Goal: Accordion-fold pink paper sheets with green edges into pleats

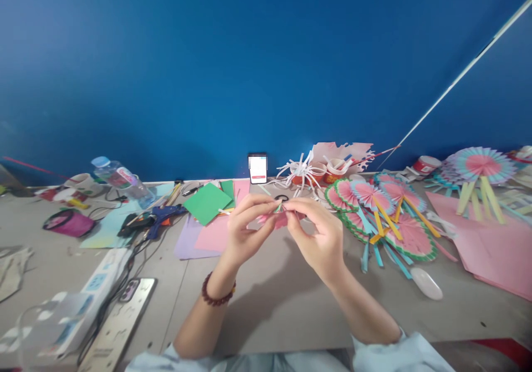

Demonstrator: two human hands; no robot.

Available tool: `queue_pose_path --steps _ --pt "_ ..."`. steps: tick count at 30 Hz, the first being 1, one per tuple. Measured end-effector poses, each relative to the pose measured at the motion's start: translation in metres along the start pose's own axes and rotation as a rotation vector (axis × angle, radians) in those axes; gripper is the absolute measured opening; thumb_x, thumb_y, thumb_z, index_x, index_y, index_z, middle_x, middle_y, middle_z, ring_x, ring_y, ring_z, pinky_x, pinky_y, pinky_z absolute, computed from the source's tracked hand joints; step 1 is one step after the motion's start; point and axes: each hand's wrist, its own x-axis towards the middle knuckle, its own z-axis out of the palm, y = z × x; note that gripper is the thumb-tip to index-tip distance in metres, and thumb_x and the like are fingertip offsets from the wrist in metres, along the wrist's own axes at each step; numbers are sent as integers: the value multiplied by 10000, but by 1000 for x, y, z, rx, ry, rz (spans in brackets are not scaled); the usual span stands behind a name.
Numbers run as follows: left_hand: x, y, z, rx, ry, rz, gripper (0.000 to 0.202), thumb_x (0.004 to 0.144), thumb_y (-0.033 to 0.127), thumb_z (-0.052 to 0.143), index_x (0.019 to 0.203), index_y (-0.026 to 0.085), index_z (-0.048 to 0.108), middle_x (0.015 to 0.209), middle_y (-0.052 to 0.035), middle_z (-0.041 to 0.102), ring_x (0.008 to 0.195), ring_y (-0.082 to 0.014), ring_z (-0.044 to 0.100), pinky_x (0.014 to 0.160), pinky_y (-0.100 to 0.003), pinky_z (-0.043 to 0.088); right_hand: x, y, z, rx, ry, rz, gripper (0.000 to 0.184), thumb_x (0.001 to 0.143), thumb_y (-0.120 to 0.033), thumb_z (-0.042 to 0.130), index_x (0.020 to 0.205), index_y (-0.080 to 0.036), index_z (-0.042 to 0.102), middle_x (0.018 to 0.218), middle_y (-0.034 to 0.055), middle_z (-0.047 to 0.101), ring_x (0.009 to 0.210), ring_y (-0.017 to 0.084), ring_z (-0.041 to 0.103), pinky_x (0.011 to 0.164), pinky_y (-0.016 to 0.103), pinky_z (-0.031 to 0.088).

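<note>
Above the middle of the grey table, my left hand (252,223) and my right hand (318,233) are raised with their fingertips close together. Both pinch a small piece of pink paper (281,220) with a bit of green along its upper edge. Fingers cover most of the paper, so its full shape is hidden. A brown bead bracelet (216,293) circles my left wrist. Green paper squares (208,203) lie left of my hands, over pink and purple sheets (187,241). Right of my hands are several pleated paper rosettes (411,238) with coloured strips.
A small phone (258,168) stands against the blue wall. Leftward are a glue gun (164,217), a plastic bottle (122,178), a power strip (89,300) and a larger phone (120,322). A white oval object (426,283) and pink sheets (494,244) lie rightward.
</note>
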Motion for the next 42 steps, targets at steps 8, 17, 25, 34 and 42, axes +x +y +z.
queue_pose_path --steps 8,17,25,34,42 --pt "1 0 -2 -4 -10 -4 301 839 133 631 1113 248 682 979 -64 681 897 -173 643 758 -315 549 -1 1 -1 -1 15 -19 195 837 -98 556 900 -227 686 853 27 741 749 151 697 699 273 582" --pt "0 0 -3 -25 -51 -31 314 840 118 631 1123 245 680 985 -67 671 893 -168 634 751 -296 539 -4 2 -4 -11 -12 51 158 827 -115 603 937 -212 663 813 4 730 662 119 663 675 244 561" --pt "0 -2 -4 -53 -73 -57 296 856 142 623 1123 253 686 947 -64 631 890 -172 608 749 -307 528 -4 2 -3 16 -22 61 143 850 -147 590 954 -220 657 804 2 723 650 122 655 654 252 558" --pt "0 0 -3 -81 -99 -59 333 857 152 627 1166 271 665 943 -57 615 885 -166 592 753 -309 517 -3 0 -2 60 -1 88 121 834 -150 614 928 -214 655 818 9 727 660 125 665 653 253 567" --pt "0 -3 -2 -134 -75 -51 350 853 103 622 1145 286 681 917 -50 621 869 -157 596 737 -284 522 -4 -2 -4 131 -32 149 112 819 -219 657 931 -212 667 848 27 732 720 153 691 681 273 583"
